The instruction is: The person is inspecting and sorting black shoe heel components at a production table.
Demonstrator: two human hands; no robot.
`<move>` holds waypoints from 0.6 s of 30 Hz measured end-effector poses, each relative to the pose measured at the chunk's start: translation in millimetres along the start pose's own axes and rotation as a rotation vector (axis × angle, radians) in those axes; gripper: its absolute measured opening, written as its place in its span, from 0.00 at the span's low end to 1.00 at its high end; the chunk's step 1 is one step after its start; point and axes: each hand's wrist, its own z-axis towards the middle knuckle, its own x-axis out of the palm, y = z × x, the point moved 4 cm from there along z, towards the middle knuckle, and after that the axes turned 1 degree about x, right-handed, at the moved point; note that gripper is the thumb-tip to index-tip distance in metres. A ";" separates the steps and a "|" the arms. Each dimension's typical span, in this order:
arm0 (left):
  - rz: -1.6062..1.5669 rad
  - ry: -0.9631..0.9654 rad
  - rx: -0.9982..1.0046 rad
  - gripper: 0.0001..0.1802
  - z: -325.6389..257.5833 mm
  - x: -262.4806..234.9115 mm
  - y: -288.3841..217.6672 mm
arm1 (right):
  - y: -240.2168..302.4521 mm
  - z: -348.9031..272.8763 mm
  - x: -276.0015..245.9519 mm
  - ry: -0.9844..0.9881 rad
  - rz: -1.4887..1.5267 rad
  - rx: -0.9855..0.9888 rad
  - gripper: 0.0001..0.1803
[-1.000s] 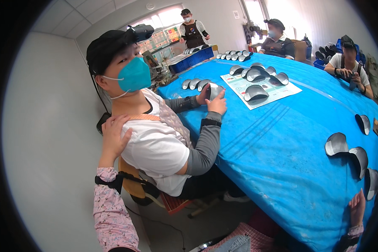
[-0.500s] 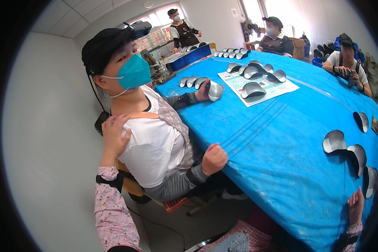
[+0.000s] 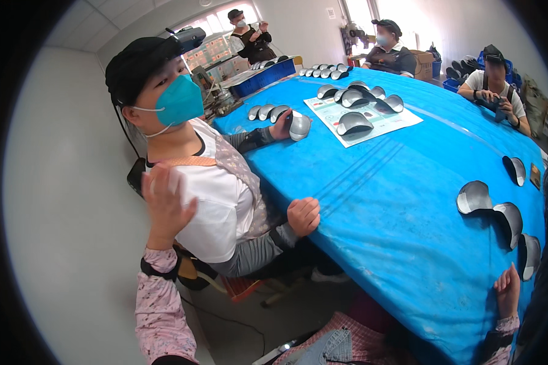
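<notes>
My left hand [image 3: 167, 210] is raised beside the shoulder of a seated co-worker [image 3: 201, 201], empty, with fingers apart and slightly smeared. Whether it still touches the white shirt is hard to tell. At the lower right my right hand [image 3: 508, 291] rests at the blue-covered table [image 3: 377, 201], holding nothing, fingers loosely stretched. Just beyond it lies a curved silver-grey shell with a dark edge [image 3: 530, 257]. Two similar shells [image 3: 474, 197] overlap farther along. The co-worker's far hand [image 3: 281, 126] holds another silver shell [image 3: 299, 126]; their near hand [image 3: 303, 216] is curled on the table edge.
Several shells stand on a printed sheet [image 3: 402, 121] mid-table, with more in rows at the far end. A blue crate [image 3: 265, 80] sits at the back left. Other people are around the table's far side. A grey wall [image 3: 61, 182] bounds the left.
My left hand has lifted its fingers from the co-worker's shoulder, where it lay before. My right hand stays by the shells. The standing person at the back has raised their hands.
</notes>
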 end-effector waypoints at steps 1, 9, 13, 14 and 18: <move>0.151 0.013 0.385 0.37 0.6 -0.2 -18.5 | 1.3 -2.3 -0.6 0.001 -0.004 -0.006 0.20; -0.285 0.345 0.110 0.24 -0.8 32.6 -72.2 | -2.6 -0.1 13.2 0.070 -0.045 -0.007 0.20; -0.757 0.242 0.049 0.19 38.5 31.9 -159.1 | 2.5 -3.9 3.9 0.069 -0.172 -0.003 0.19; -0.843 0.242 0.115 0.17 55.6 22.0 -191.0 | 4.3 -7.6 -3.0 0.043 -0.219 0.001 0.19; -1.215 0.154 0.305 0.17 84.0 -6.6 -318.3 | 0.1 -6.0 23.6 0.098 -0.355 0.084 0.16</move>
